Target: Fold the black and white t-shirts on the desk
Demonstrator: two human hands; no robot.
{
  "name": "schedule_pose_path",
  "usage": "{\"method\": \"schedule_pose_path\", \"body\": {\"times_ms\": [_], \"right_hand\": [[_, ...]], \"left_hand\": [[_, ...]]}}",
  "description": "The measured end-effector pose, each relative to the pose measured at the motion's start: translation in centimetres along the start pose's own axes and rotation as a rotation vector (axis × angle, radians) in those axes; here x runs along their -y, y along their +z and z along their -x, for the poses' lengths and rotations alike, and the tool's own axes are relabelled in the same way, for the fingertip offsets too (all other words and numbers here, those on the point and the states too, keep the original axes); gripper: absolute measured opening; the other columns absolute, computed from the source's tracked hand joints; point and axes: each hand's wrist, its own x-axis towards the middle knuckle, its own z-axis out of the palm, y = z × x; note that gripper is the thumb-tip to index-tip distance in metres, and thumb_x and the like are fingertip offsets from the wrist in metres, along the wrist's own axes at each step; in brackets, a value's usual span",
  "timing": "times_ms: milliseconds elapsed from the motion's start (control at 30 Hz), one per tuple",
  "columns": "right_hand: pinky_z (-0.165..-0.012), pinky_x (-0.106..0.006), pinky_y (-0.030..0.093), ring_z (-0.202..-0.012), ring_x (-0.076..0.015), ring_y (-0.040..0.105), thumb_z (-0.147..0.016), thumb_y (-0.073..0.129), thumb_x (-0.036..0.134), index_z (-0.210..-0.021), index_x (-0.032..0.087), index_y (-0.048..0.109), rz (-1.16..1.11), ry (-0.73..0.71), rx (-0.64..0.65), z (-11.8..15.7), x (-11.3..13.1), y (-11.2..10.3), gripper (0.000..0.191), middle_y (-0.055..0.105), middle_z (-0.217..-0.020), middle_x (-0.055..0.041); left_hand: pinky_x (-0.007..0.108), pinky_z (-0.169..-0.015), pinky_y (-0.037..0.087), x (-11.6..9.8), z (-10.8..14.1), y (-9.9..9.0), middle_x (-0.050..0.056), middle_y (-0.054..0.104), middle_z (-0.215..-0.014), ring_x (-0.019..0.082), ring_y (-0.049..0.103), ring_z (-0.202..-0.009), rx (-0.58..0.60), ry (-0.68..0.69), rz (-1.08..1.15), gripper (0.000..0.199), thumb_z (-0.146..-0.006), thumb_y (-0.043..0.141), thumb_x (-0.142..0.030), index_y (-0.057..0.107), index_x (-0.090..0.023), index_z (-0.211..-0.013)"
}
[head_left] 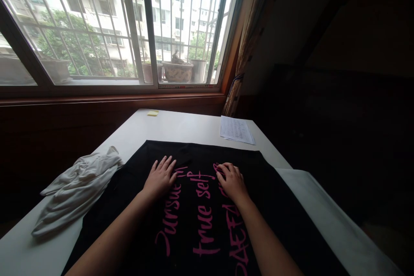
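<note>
A black cloth [190, 207] with large pink lettering is spread flat over the white table. My left hand [161, 177] lies palm down on its upper left part, fingers stretched out, next to the top of the word "Pursue". On the right, my right hand [232, 180] rests on the cloth over the end of another pink line, its fingers slightly bent and a little apart. Neither hand holds anything. The near edge of the cloth is out of view.
Crumpled white cloth [77, 189] lies at the table's left edge. Printed sheets [237, 130] and a yellow note [153, 113] are at the far side of the table [181, 127]. Translucent sheeting [326, 207] hangs over the right edge. A barred window stands beyond.
</note>
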Motion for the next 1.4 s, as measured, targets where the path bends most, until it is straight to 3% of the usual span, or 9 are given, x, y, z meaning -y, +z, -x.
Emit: {"method": "schedule_pose_path", "body": {"times_ms": [200, 400, 567, 767, 967, 1400], "right_hand": [[-0.099, -0.042, 0.042, -0.122, -0.0249, 0.048, -0.095, 0.050, 0.040, -0.132, 0.033, 0.058, -0.001, -0.007, -0.033, 0.09, -0.07, 0.12, 0.037, 0.057, -0.131, -0.0043], [-0.094, -0.040, 0.044, -0.117, -0.0246, 0.051, -0.095, 0.051, 0.038, -0.123, 0.035, 0.065, 0.008, -0.008, -0.016, -0.04, -0.22, 0.14, 0.031, 0.058, -0.128, -0.0040], [-0.098, -0.041, 0.042, -0.120, -0.0248, 0.050, -0.095, 0.051, 0.038, -0.136, 0.034, 0.055, -0.036, -0.014, -0.048, 0.08, -0.25, 0.17, 0.041, 0.058, -0.130, -0.0041], [-0.097, -0.038, 0.042, -0.116, -0.0229, 0.052, -0.094, 0.052, 0.033, -0.116, 0.033, 0.068, -0.069, -0.015, -0.034, -0.02, -0.35, 0.03, 0.027, 0.060, -0.125, -0.0026], [-0.097, -0.039, 0.043, -0.115, -0.0236, 0.053, -0.093, 0.053, 0.033, -0.123, 0.029, 0.063, -0.092, -0.014, -0.080, 0.03, -0.42, 0.13, 0.032, 0.061, -0.125, -0.0044], [-0.092, -0.040, 0.047, -0.106, -0.0249, 0.057, -0.090, 0.056, 0.030, -0.106, 0.028, 0.071, -0.157, -0.050, -0.138, -0.10, -0.94, 0.51, 0.022, 0.065, -0.115, -0.0048]], "left_hand": [[0.052, -0.120, 0.021, 0.06, -0.02, 0.16, 0.005, 0.034, -0.161, 0.027, 0.026, -0.150, -0.004, -0.001, 0.001, 0.056, -0.100, 0.038, -0.049, 0.042, -0.027, -0.151], [0.052, -0.120, 0.022, 0.06, -0.01, 0.03, 0.005, 0.034, -0.161, 0.027, 0.026, -0.150, 0.000, 0.003, 0.003, 0.056, -0.101, 0.037, -0.049, 0.042, -0.026, -0.151], [0.052, -0.121, 0.021, -0.02, 0.02, -0.08, 0.006, 0.033, -0.161, 0.027, 0.026, -0.150, 0.003, -0.001, -0.005, 0.056, -0.101, 0.037, -0.049, 0.042, -0.025, -0.151], [0.051, -0.121, 0.021, -0.02, 0.02, -0.12, 0.005, 0.034, -0.161, 0.027, 0.025, -0.151, 0.001, 0.003, -0.004, 0.056, -0.101, 0.038, -0.049, 0.042, -0.026, -0.151], [0.051, -0.120, 0.021, 0.05, 0.00, -0.01, 0.005, 0.034, -0.161, 0.027, 0.026, -0.150, -0.001, 0.002, -0.001, 0.055, -0.100, 0.039, -0.048, 0.042, -0.026, -0.151], [0.052, -0.120, 0.021, 0.22, -0.04, 0.41, 0.005, 0.034, -0.161, 0.028, 0.026, -0.150, -0.013, 0.004, 0.002, 0.055, -0.100, 0.040, -0.048, 0.042, -0.026, -0.151]]}}
